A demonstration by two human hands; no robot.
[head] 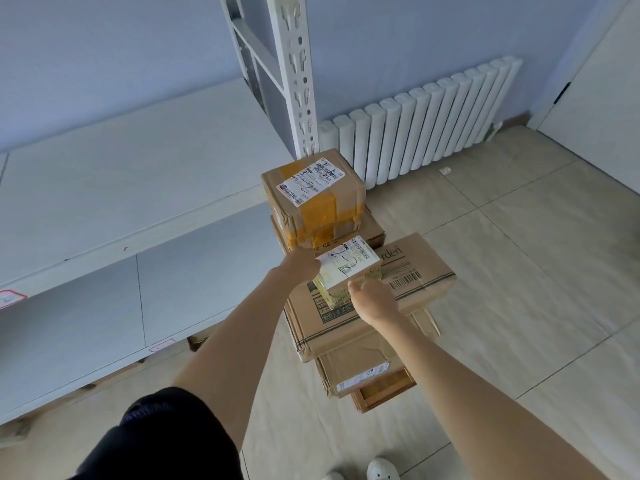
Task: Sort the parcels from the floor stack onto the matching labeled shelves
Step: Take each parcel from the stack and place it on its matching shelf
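A: Head view. We note the small parcel (348,268) sitting on the large flat carton (370,299) in the floor stack, just in front of the taped box (313,188). Left hand (301,266) holds its left end, right hand (372,299) its near right corner; each grip is closed on the parcel, fingers mostly hidden.

B: Handling? We judge it light and stiff: small cardboard. The glossy tape on its near side looks slippery.

A: Agreed. Hold by opposite ends, on bare card. White shelves (138,188) stand left; the label's handwritten mark reads roughly "2-2".
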